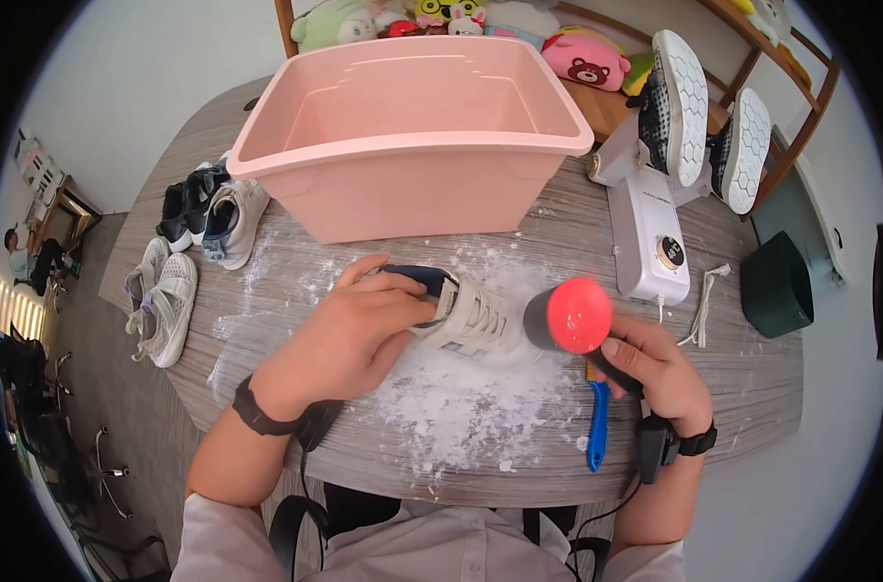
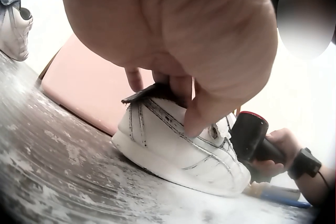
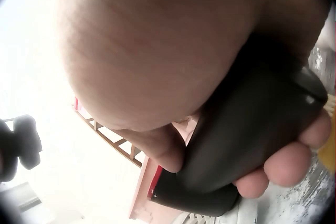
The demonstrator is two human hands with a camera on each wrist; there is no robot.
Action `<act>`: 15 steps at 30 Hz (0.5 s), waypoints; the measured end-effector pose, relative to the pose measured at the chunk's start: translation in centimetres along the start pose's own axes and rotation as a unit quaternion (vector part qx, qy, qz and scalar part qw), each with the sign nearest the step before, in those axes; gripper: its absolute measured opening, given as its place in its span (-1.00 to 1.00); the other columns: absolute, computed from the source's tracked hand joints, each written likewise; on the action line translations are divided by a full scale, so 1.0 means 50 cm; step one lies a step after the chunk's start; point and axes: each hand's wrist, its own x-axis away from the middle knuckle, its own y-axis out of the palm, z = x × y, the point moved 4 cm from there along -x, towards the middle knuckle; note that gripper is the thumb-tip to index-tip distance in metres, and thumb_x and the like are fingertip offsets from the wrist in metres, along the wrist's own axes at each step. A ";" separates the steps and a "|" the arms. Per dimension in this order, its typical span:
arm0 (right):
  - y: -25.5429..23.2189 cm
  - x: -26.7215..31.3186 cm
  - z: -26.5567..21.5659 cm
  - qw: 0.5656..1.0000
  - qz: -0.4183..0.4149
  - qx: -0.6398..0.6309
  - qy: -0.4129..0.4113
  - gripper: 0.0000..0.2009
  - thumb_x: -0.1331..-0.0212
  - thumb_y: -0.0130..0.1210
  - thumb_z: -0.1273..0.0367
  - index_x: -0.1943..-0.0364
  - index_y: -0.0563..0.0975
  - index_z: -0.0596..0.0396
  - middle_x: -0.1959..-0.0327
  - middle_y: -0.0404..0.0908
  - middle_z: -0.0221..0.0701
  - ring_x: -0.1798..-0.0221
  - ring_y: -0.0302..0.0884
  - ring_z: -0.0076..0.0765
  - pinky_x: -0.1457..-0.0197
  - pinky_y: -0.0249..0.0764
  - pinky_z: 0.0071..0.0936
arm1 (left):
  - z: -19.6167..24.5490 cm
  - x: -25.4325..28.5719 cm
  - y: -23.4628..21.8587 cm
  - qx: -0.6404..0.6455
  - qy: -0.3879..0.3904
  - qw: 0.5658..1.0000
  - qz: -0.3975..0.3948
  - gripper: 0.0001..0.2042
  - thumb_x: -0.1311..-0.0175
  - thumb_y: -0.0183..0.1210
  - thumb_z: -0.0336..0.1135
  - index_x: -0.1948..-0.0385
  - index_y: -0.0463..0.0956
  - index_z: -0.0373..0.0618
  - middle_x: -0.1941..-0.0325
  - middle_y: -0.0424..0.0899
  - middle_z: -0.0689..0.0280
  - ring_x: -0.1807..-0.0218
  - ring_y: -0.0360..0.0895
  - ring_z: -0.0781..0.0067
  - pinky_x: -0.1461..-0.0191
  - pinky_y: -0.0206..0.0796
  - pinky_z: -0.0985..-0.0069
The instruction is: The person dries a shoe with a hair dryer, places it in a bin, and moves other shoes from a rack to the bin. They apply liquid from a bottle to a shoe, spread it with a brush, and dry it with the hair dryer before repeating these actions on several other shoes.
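My left hand [image 1: 364, 325] grips a white sneaker [image 1: 485, 330] by its heel collar, with fingers inside the opening and the thumb on the outer side, as the left wrist view shows. The sneaker stands on the powder-strewn table, toe pointing right. In my right hand [image 1: 662, 373] I hold a pistol-shaped black tool [image 2: 249, 132] with a round red end cap [image 1: 579, 315], fingers wrapped round its handle. Its working end faces down toward the sneaker's toe and is hidden from above. A blue-handled brush [image 1: 597, 427] lies on the table below my right hand.
A large pink bin [image 1: 422, 189] stands at the back. Several shoes [image 1: 170, 301] rest at the left. On the right, a white shoe dryer [image 1: 650, 233] carries two checkered sneakers, with a dark green bin [image 1: 779, 286] beyond. Plush toys [image 1: 587, 58] sit behind.
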 end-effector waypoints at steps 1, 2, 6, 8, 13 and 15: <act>-0.003 0.004 -0.003 1.000 0.002 -0.001 0.000 -0.70 -0.54 0.04 0.24 -0.01 0.62 0.23 0.44 0.59 -0.44 0.50 0.39 -0.58 0.39 0.35 -0.54 | 0.000 0.000 -0.004 0.030 -0.013 0.999 0.007 -0.63 -0.10 0.40 -0.37 0.01 0.66 -0.16 0.17 0.74 0.21 -0.06 0.65 0.17 -0.54 0.16 0.06; -0.002 0.009 -0.005 1.000 -0.021 -0.002 0.015 -0.70 -0.54 0.04 0.25 -0.02 0.62 0.23 0.43 0.60 -0.44 0.50 0.39 -0.59 0.40 0.34 -0.54 | 0.002 -0.001 -0.008 0.060 -0.027 0.998 0.014 -0.61 -0.09 0.40 -0.37 -0.01 0.66 -0.18 0.15 0.74 0.19 -0.05 0.66 0.15 -0.57 0.13 0.03; 0.005 0.008 -0.005 0.996 -0.083 0.005 0.027 -0.70 -0.53 0.05 0.26 -0.05 0.61 0.22 0.43 0.60 -0.44 0.51 0.38 -0.59 0.41 0.35 -0.54 | 0.035 -0.017 -0.020 0.125 -0.098 0.987 0.016 -0.58 -0.07 0.44 -0.33 0.00 0.66 -0.22 0.19 0.75 0.19 0.03 0.69 0.12 -0.56 0.16 0.01; 0.006 0.009 -0.003 0.996 -0.084 0.012 0.021 -0.70 -0.53 0.05 0.25 -0.05 0.61 0.22 0.43 0.59 -0.44 0.51 0.38 -0.59 0.40 0.35 -0.55 | 0.031 -0.014 -0.002 0.081 -0.122 0.989 0.033 -0.62 -0.12 0.45 -0.32 0.02 0.67 -0.23 0.25 0.75 0.19 0.10 0.71 0.15 -0.53 0.20 0.01; 0.001 0.007 0.000 1.000 -0.015 -0.016 0.021 -0.69 -0.54 0.04 0.24 -0.06 0.61 0.22 0.41 0.59 -0.42 0.51 0.37 -0.59 0.40 0.34 -0.55 | 0.011 -0.005 0.017 0.087 -0.083 0.991 0.056 -0.74 -0.13 0.47 -0.36 0.14 0.72 -0.14 0.22 0.77 0.22 0.11 0.70 0.18 -0.53 0.20 0.00; -0.001 0.007 -0.001 0.999 -0.011 -0.041 0.009 -0.66 -0.54 0.04 0.21 -0.06 0.61 0.24 0.40 0.58 -0.42 0.51 0.36 -0.60 0.40 0.33 -0.56 | 0.012 -0.006 0.015 0.109 -0.072 0.989 0.062 -0.78 -0.11 0.48 -0.41 0.20 0.74 -0.10 0.16 0.79 0.25 0.08 0.69 0.20 -0.56 0.15 -0.01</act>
